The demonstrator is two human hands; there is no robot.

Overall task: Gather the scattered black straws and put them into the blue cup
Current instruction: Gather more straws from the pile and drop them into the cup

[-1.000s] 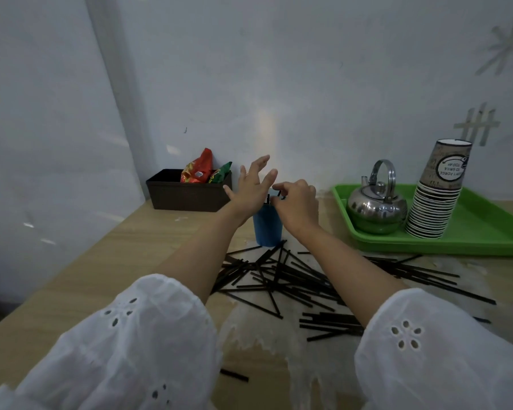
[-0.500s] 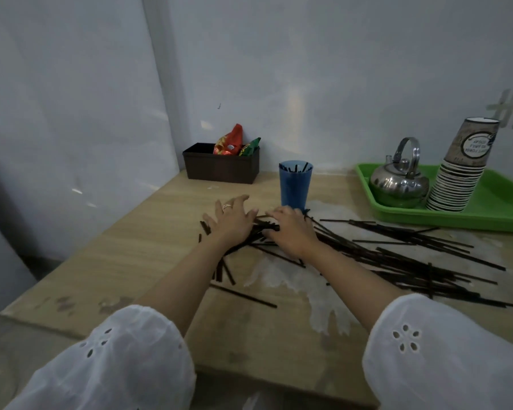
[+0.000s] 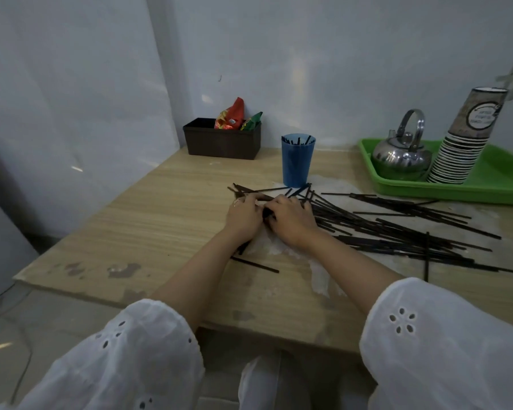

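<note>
Before cup [image 3: 296, 164], L hand [image 3: 245, 216], R hand [image 3: 290, 217] maybe grip left-right straws [image 3: 397, 229]

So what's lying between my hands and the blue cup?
Head view: only loose black straws on the table separate the left hand and right hand from the blue cup.

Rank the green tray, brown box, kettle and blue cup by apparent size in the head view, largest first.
1. green tray, though the frame edge cuts it off.
2. brown box and kettle: too alike to rank.
3. blue cup, smallest.
</note>
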